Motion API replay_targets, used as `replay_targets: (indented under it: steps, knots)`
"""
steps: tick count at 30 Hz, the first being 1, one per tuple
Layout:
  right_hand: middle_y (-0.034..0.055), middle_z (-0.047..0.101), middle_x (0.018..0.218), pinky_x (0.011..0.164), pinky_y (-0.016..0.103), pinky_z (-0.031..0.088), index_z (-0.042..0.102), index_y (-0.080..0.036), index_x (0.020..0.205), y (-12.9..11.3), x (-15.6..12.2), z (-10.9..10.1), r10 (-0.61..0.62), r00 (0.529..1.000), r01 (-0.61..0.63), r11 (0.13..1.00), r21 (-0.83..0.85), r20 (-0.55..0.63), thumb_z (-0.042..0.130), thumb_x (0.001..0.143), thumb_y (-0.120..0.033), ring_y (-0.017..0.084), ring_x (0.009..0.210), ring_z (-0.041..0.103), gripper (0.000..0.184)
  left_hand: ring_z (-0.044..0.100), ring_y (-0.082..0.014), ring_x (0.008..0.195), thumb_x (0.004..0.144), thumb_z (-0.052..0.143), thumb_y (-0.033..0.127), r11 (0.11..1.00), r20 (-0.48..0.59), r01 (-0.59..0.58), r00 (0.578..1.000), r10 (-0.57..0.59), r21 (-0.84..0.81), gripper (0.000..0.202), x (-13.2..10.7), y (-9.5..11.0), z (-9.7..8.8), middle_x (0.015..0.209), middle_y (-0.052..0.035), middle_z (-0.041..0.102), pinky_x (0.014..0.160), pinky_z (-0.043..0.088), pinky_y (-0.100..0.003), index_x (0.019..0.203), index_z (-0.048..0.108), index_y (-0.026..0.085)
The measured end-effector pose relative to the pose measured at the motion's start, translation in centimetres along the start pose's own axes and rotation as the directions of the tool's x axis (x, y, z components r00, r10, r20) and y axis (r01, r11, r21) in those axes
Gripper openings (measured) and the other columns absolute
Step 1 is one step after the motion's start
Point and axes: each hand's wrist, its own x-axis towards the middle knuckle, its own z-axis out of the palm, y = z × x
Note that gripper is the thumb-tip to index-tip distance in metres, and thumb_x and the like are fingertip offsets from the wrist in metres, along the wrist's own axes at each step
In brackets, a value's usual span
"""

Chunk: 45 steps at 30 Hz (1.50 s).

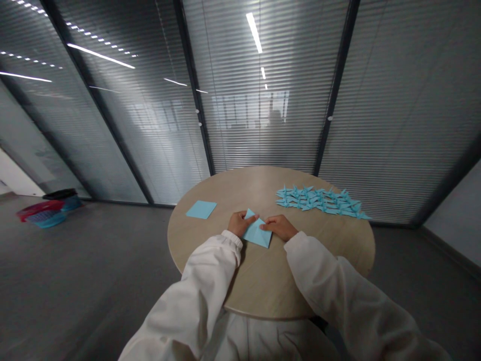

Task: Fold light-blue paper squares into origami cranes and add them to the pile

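A partly folded sheet of light blue origami paper (257, 235) is between my two hands, just above or on the round table. My left hand (239, 223) grips its left edge, thumb on top and fingers underneath. From the right, my right hand (281, 227) holds the paper's upper right side, with the thumb pressed on its face. Creases run across the paper, and one pointed corner stands up at the top. To the left lies a flat square of blue paper (201, 209). Rows of folded blue paper cranes (319, 200) sit at the right back.
The round wooden table (270, 296) has its near edge close to my body. Behind it rises a glass partition with blinds (263, 140). On the floor at far left stand a red and blue basket (43, 214) and a dark-rimmed bin (67, 199).
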Motion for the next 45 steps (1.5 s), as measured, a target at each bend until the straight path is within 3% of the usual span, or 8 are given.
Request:
replay_targets:
  steps: [6, 34, 38, 45]
  knots:
    - [0.001, 0.065, 0.06, 0.06, 0.026, 0.042, 0.068, -0.012, 0.065, 0.3, 0.1, -0.1, -0.009, 1.0, 0.009, 1.0, -0.008, 0.026, 0.07, 0.059, -0.04, 0.015, 0.058, 0.057, 0.028, 0.041, -0.0079, 0.043, 0.055, 0.071, 0.052, 0.999, -0.021, 0.014, 1.0, -0.013, 0.044, 0.043, -0.2, 0.4, -0.1, 0.046, 0.0027, 0.046, 0.042, 0.028, -0.021, 0.052, 0.058, 0.012]
    - [-0.0011, 0.061, 0.056, 0.062, 0.025, 0.04, 0.066, -0.013, 0.061, 0.1, 0.1, -0.2, 0.01, 0.997, -0.011, 1.0, 0.013, 0.082, 0.069, 0.058, -0.044, 0.014, 0.059, 0.054, 0.031, 0.042, -0.0074, 0.04, 0.046, 0.079, 0.046, 0.988, -0.013, 0.134, 0.991, -0.135, -0.074, 0.04, -0.9, 1.5, 0.0, 0.043, 0.0026, 0.048, 0.041, 0.031, -0.02, 0.049, 0.059, 0.011]
    - [-0.0014, 0.061, 0.056, 0.061, 0.025, 0.039, 0.067, -0.013, 0.061, 0.1, 0.0, -0.2, 0.009, 0.997, -0.009, 1.0, 0.006, 0.074, 0.069, 0.058, -0.044, 0.014, 0.058, 0.053, 0.031, 0.047, -0.0089, 0.042, 0.046, 0.079, 0.047, 0.979, 0.03, 0.159, 0.987, -0.157, -0.124, 0.041, -0.8, 1.3, -0.2, 0.048, 0.0003, 0.054, 0.043, 0.035, -0.021, 0.055, 0.061, 0.01]
    - [-0.0019, 0.059, 0.053, 0.057, 0.024, 0.038, 0.067, -0.014, 0.059, 0.7, 0.3, -0.3, -0.009, 1.0, 0.01, 0.998, -0.056, 0.02, 0.069, 0.059, -0.042, 0.013, 0.055, 0.052, 0.028, 0.049, -0.0095, 0.047, 0.04, 0.083, 0.04, 0.983, 0.116, 0.082, 0.991, -0.064, -0.164, 0.042, -0.5, 0.8, -0.2, 0.053, 0.001, 0.057, 0.046, 0.039, -0.021, 0.061, 0.062, 0.011]
